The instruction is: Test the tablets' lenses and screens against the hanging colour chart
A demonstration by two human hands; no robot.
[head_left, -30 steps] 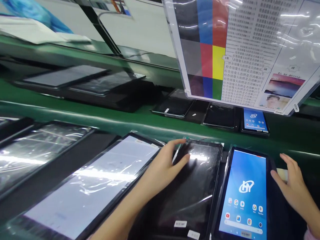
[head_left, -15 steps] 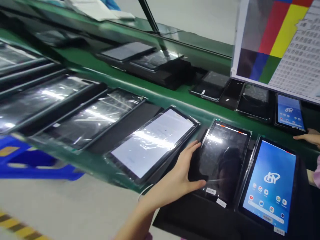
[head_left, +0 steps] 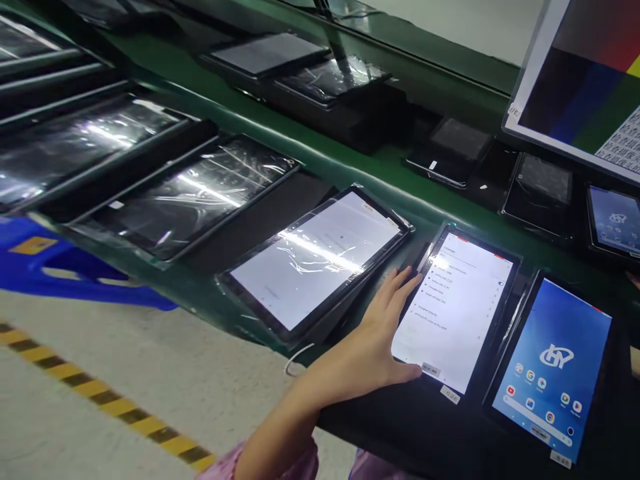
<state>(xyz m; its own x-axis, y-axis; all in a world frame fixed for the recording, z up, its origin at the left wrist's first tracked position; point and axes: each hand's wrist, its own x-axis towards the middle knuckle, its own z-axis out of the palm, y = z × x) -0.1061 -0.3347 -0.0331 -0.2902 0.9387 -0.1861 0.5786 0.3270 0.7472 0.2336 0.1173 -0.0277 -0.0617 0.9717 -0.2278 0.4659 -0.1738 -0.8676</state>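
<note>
Head view. The left hand (head_left: 373, 340), palm down with its fingers spread wide, holds the left edge of a black-framed tablet with a white Wi-Fi list on its lit screen (head_left: 455, 313). Only a fingertip of the right hand (head_left: 635, 281) shows at the frame edge, well right of that tablet; its state cannot be told. Just right of the tablet lies a black tablet with a blue home screen (head_left: 553, 363); just left, a plastic-wrapped tablet with a pale grey screen (head_left: 315, 260). Beyond the tablet runs a green conveyor belt (head_left: 380, 177).
</note>
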